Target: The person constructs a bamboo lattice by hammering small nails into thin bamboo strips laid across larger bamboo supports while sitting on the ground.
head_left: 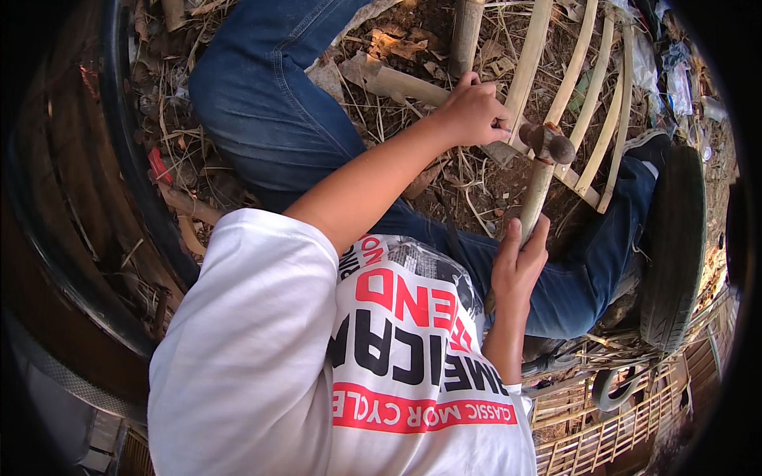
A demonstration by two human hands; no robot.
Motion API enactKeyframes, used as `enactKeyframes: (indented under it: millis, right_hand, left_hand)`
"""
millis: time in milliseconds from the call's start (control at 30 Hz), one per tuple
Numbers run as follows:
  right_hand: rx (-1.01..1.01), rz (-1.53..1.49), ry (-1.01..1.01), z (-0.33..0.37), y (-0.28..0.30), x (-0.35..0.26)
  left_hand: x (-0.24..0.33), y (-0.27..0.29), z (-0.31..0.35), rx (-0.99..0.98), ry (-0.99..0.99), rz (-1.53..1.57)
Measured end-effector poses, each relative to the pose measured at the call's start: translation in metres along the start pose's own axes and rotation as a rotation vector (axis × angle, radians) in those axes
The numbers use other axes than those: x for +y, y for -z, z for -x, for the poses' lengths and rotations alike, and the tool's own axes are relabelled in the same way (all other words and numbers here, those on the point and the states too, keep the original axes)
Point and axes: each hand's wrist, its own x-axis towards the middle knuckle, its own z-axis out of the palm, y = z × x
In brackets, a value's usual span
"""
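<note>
My left hand [472, 111] reaches forward, its fingers pinched on what looks like a small nail, held against a pale bamboo slat of a frame [589, 95]. My right hand [520, 266] grips the wooden handle of a hammer [536, 186]. The dark, rusty hammer head [549, 143] sits just right of my left hand's fingers, over the frame's crosspiece. The bamboo frame, with several curved slats, lies on the ground across my legs in blue jeans [270, 111].
Dry leaves, sticks and dirt [397, 44] cover the ground. A rubber tyre [675, 246] stands by my right leg. A large dark curved rim [119, 198] lies on the left. More bamboo lattice work [611, 432] is at the lower right. Plastic litter [675, 71] lies far right.
</note>
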Motion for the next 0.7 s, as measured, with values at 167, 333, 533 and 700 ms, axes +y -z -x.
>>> enactKeyframes:
  millis: [167, 333, 533, 700]
  right_hand:
    - [-0.041, 0.132, 0.028, -0.014, -0.019, 0.018]
    - [-0.036, 0.052, -0.051, -0.004, 0.000, 0.000]
    - [-0.039, 0.166, 0.029, -0.013, -0.016, 0.017]
    - [-0.027, 0.080, -0.048, -0.007, 0.000, 0.003]
  left_hand:
    - [-0.001, 0.004, -0.003, 0.034, -0.024, -0.032]
    - [0.000, 0.001, -0.004, -0.001, -0.012, -0.006]
    - [0.003, 0.005, 0.000, 0.000, 0.009, -0.037]
    - [0.004, 0.002, -0.002, -0.027, 0.005, -0.029]
